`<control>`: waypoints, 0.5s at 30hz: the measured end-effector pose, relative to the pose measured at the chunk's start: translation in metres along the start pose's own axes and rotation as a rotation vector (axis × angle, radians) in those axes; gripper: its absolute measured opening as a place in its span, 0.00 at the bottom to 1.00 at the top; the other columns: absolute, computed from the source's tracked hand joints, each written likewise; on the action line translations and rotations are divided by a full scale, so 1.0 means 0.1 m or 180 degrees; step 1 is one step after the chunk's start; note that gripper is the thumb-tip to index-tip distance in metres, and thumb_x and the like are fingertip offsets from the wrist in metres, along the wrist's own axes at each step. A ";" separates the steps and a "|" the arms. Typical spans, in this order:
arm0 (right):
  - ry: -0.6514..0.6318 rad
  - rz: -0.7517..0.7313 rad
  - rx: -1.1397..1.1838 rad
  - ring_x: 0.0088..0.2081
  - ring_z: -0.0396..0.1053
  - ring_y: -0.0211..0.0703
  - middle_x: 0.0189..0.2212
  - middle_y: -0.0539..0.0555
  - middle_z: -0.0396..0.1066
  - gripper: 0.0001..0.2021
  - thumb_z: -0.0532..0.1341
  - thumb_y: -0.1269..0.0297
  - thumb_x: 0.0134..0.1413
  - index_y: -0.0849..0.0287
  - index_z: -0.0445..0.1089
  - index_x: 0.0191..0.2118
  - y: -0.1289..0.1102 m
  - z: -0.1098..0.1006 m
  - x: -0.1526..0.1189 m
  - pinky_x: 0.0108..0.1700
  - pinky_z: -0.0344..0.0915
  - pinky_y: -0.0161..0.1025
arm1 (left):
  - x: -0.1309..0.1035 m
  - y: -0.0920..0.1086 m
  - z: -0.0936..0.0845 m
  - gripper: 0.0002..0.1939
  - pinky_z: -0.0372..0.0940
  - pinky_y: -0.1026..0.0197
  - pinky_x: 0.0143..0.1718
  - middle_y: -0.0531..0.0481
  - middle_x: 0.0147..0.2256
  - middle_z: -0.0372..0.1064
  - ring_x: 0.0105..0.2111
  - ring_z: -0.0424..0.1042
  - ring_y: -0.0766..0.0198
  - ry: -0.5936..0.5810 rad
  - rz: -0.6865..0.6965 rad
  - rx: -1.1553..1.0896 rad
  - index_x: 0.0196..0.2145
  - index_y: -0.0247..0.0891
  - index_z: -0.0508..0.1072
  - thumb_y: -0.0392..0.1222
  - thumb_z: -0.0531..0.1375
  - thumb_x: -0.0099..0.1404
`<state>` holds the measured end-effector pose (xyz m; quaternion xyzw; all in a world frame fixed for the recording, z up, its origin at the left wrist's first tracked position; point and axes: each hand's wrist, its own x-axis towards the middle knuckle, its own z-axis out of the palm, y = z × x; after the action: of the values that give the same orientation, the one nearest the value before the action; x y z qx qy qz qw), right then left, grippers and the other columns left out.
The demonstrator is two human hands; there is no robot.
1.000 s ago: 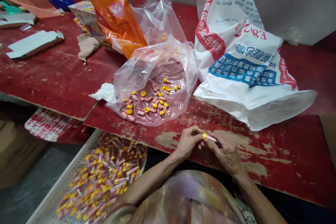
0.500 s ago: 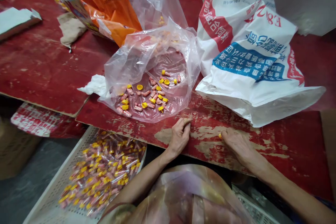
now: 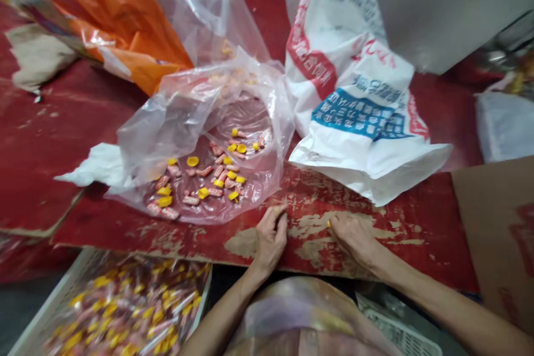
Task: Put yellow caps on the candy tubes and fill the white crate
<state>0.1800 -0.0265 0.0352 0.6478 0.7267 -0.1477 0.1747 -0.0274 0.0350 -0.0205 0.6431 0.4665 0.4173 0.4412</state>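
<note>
My left hand (image 3: 270, 236) is curled closed above the worn front part of the red table (image 3: 306, 222); anything in its fingers is too hidden to make out. To its right, my right hand (image 3: 354, 238) is also closed, with a small yellow cap (image 3: 329, 224) showing at its fingertips. Just beyond my left hand, a clear plastic bag (image 3: 267, 178) lies open on the table. Inside it are several loose yellow caps (image 3: 192, 161) and pink-and-white speckled pieces (image 3: 191, 200).
A white printed sack (image 3: 354, 144) stands at the back right, an orange bag (image 3: 125, 28) at the back left. Below the table edge at left, a white crate (image 3: 45, 308) holds many yellow-capped clear tubes (image 3: 146, 311). A cardboard box (image 3: 492, 222) is at right.
The view has swung right, so things on the table appear further left and the box at right shows more. Both hands keep nearly the same closed pose over the table.
</note>
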 end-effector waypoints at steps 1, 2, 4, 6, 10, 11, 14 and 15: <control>0.0287 -0.0011 0.0282 0.30 0.65 0.44 0.30 0.57 0.66 0.07 0.50 0.70 0.61 0.62 0.64 0.35 -0.01 0.05 0.00 0.29 0.55 0.38 | 0.00 0.00 -0.02 0.11 0.66 0.63 0.38 0.48 0.35 0.70 0.35 0.71 0.66 -0.0063 -0.0090 -0.0015 0.43 0.38 0.71 0.37 0.53 0.65; 0.0548 -0.0052 0.0520 0.31 0.65 0.43 0.31 0.56 0.66 0.09 0.49 0.68 0.63 0.62 0.64 0.35 -0.05 0.09 0.00 0.31 0.57 0.38 | -0.01 0.00 -0.05 0.12 0.67 0.63 0.37 0.48 0.35 0.70 0.34 0.71 0.65 -0.0166 -0.0197 -0.0055 0.45 0.38 0.70 0.39 0.53 0.65; 0.1026 -0.0188 0.1034 0.35 0.65 0.41 0.33 0.56 0.66 0.11 0.46 0.67 0.65 0.61 0.64 0.39 -0.21 0.15 0.03 0.36 0.61 0.36 | -0.02 0.01 -0.09 0.16 0.67 0.62 0.34 0.47 0.37 0.69 0.31 0.70 0.65 -0.0462 -0.0408 -0.0221 0.48 0.37 0.69 0.44 0.53 0.65; 0.1529 -0.0341 0.1655 0.39 0.65 0.40 0.37 0.56 0.67 0.11 0.46 0.68 0.64 0.60 0.63 0.46 -0.47 0.18 0.06 0.41 0.64 0.36 | -0.03 0.06 -0.12 0.18 0.68 0.62 0.32 0.46 0.38 0.69 0.31 0.71 0.64 -0.0787 -0.0604 -0.0469 0.49 0.37 0.69 0.48 0.54 0.64; 0.2321 -0.0567 0.2601 0.44 0.66 0.43 0.43 0.59 0.67 0.15 0.49 0.68 0.61 0.61 0.60 0.53 -0.88 0.16 0.11 0.45 0.67 0.40 | -0.07 0.21 -0.22 0.21 0.68 0.62 0.32 0.48 0.35 0.71 0.32 0.72 0.62 -0.1057 -0.1257 -0.0950 0.44 0.37 0.70 0.54 0.59 0.58; 0.2441 -0.0625 0.2541 0.46 0.66 0.44 0.46 0.59 0.67 0.16 0.50 0.69 0.60 0.61 0.59 0.54 -0.88 0.15 0.11 0.46 0.67 0.40 | -0.08 0.24 -0.28 0.23 0.68 0.62 0.30 0.48 0.34 0.71 0.30 0.71 0.62 -0.0977 -0.1463 -0.0990 0.45 0.37 0.70 0.55 0.61 0.57; 0.3003 -0.0353 0.2158 0.50 0.65 0.45 0.49 0.61 0.66 0.19 0.49 0.69 0.59 0.61 0.58 0.55 -0.50 0.14 0.03 0.50 0.65 0.44 | -0.14 0.22 -0.65 0.29 0.67 0.63 0.26 0.51 0.30 0.72 0.25 0.70 0.63 -0.0413 -0.1822 -0.0797 0.46 0.38 0.70 0.58 0.65 0.50; 0.3221 -0.0004 0.2056 0.49 0.66 0.46 0.48 0.60 0.67 0.17 0.49 0.69 0.59 0.60 0.60 0.54 -0.27 0.14 -0.03 0.50 0.65 0.45 | -0.18 0.18 -0.83 0.31 0.67 0.63 0.26 0.52 0.29 0.72 0.25 0.70 0.63 -0.0135 -0.1841 -0.0649 0.45 0.39 0.70 0.59 0.65 0.48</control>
<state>0.1540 -0.0387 0.0236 0.6575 0.6384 -0.0344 -0.3988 -0.1059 0.0288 0.0167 0.4446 0.5767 0.3055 0.6136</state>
